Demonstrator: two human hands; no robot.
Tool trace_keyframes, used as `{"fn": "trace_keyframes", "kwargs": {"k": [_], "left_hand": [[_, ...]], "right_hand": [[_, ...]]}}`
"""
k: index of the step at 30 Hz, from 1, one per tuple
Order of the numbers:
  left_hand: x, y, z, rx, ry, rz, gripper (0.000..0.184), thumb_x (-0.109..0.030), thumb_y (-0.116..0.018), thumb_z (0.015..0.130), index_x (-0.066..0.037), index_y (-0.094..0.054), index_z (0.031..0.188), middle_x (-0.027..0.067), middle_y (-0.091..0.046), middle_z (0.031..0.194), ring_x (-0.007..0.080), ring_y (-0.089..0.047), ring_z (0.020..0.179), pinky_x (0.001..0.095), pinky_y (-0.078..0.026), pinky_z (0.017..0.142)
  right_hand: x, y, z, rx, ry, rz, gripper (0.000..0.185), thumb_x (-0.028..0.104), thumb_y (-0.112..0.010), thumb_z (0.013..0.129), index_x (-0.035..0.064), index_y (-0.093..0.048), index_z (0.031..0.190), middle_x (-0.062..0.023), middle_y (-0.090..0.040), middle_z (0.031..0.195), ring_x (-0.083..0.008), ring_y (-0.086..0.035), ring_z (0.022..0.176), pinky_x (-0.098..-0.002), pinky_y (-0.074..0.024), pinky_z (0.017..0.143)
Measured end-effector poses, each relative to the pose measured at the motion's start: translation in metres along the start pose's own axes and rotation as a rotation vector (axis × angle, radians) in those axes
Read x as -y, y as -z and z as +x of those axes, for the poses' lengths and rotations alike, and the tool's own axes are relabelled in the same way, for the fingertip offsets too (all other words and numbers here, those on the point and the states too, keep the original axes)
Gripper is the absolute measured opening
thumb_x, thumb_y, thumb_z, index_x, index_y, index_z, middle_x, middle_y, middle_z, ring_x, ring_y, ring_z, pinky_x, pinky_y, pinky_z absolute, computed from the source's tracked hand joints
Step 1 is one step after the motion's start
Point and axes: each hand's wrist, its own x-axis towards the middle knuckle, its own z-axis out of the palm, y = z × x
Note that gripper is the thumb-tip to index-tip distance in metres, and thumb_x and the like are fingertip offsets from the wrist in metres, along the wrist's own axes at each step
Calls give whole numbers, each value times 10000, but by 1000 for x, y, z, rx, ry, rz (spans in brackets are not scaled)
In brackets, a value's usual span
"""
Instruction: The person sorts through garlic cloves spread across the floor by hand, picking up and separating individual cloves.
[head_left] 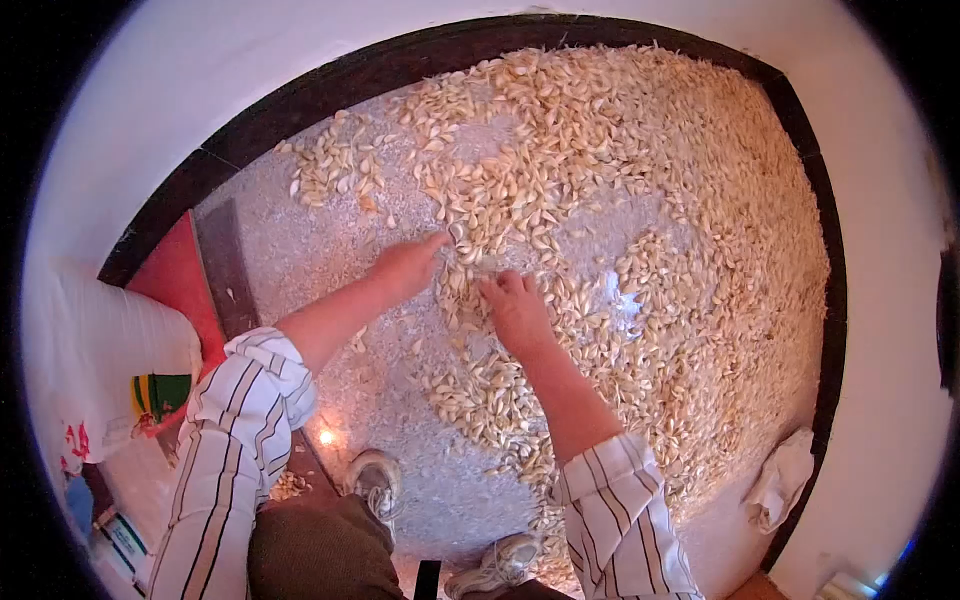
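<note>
Pale garlic cloves [540,215] lie spread over a grey floor [420,340], with bits of dry skin among them. My left hand [408,268] reaches in from the left at the near edge of the cloves. Its fingers are closed, and a single garlic clove [457,231] shows at the fingertips. To the right of it, my right hand [518,312] is low over the cloves, palm down. Its fingers are bent and slightly apart, with the tips among the cloves; no held thing shows there.
A dark baseboard [832,300] and white walls bound the floor. My shoes [375,485] stand at the bottom. A white sack [120,340] and a green-and-yellow item [163,396] are at the left. At the lower right lies a crumpled pale cloth [782,478].
</note>
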Motion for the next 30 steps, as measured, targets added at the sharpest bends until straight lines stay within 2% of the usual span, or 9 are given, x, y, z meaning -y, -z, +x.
{"fn": "trace_keyframes", "kwargs": {"k": [2,4,7,9,14,17,22,25,30], "left_hand": [[-1,-7,-17,126,26,39,267,-200,-503,812,-129,-454,1065,154,-579,814,329,-570,767,414,-443,661],[12,-23,-33,102,-221,-25,222,-248,-454,830,-146,-444,1027,155,-587,821,339,-569,744,439,-438,650],[11,-22,-44,283,-260,-30,182,-246,-449,836,-137,-456,981,148,-578,761,334,-565,717,434,-435,639],[11,-19,-35,197,-200,-99,178,-248,-454,835,-136,-462,973,145,-571,741,331,-563,713,427,-433,632],[-2,6,7,-4,-70,-167,171,-244,-469,824,-120,-480,942,143,-567,738,319,-560,727,402,-432,624],[-3,-2,11,-11,-129,-190,149,-165,-489,814,-68,-507,926,136,-573,790,290,-569,752,358,-437,664],[-1,-15,-15,126,-176,-192,137,-150,-495,811,-40,-515,891,116,-573,778,226,-566,735,324,-433,668],[4,-16,-20,118,-169,-227,131,-147,-498,811,-44,-521,887,113,-571,775,217,-561,731,317,-432,668],[11,-19,-21,82,-180,-263,122,-137,-504,807,-37,-522,875,95,-563,759,188,-549,722,306,-431,669]], "right_hand": [[-1,-5,-19,38,13,32,352,69,-566,695,143,-546,1038,-115,-488,977,-326,-475,916,-393,-438,757],[-2,-4,-39,78,24,67,334,54,-546,699,130,-552,1024,-117,-495,933,-318,-493,869,-383,-448,725],[-10,5,-60,98,-84,280,186,74,-504,744,91,-560,921,-146,-536,904,-330,-542,812,-398,-462,683],[-20,11,-72,9,-212,464,162,89,-526,734,78,-576,888,-155,-572,794,-336,-556,690,-403,-457,657],[-43,22,-72,-48,-402,799,112,51,-554,746,-11,-558,839,-17,-557,676,-66,-521,618,-218,-413,553],[-54,19,-67,-134,-496,885,99,34,-541,751,-13,-553,837,-21,-554,660,-72,-504,594,-220,-409,543],[-49,14,-65,-141,-360,248,126,66,-503,722,67,-582,820,-130,-589,766,-300,-557,718,-393,-442,643],[-29,12,-67,-254,-171,-63,153,72,-517,701,100,-585,835,-92,-570,858,-273,-525,822,-401,-412,715],[-11,-3,-65,-150,-70,-44,185,84,-526,683,115,-575,859,-58,-539,880,-254,-496,869,-403,-386,743]]}}
